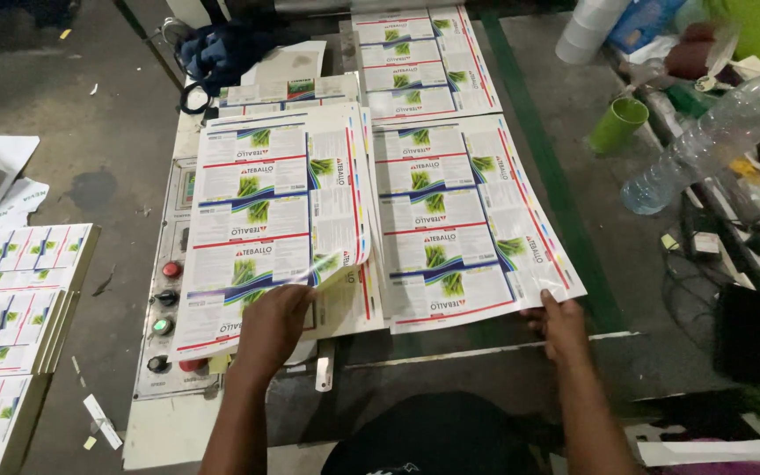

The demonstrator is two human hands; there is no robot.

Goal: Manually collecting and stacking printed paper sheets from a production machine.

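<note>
Two hands are at work on printed sheets. Left hand (272, 324) lies on the near edge of the left sheet stack (279, 220), fingers pressed together and curled over the lower corner of the top sheet, whose near right corner curls up off the pile. Right hand (560, 324) sits at the near right corner of the right sheet (468, 220), fingers pressed together under or against its edge; whether they pinch it I cannot tell.

Both lots lie side by side on the surface (450, 369), just touching along the middle. Judging by how they lie, the sorting is partway: the left stack holds several sheets, the right seems to be one sheet or a thin few, and a third run of sheets (415, 62) lies farther back, untouched.

Counts: three groups of sheets on the surface, each sheet carrying rows of green-and-white labels; two more stacks (19, 290) wait on the floor at left. Five buttons (167, 317) show on the control panel beside the left stack, two red, one green, two dark. On the right sit one green cup (617, 123), one clear bottle (705, 145) lying tilted, and one white roll (587, 26). One blue cloth (222, 53) lies at the back.
</note>
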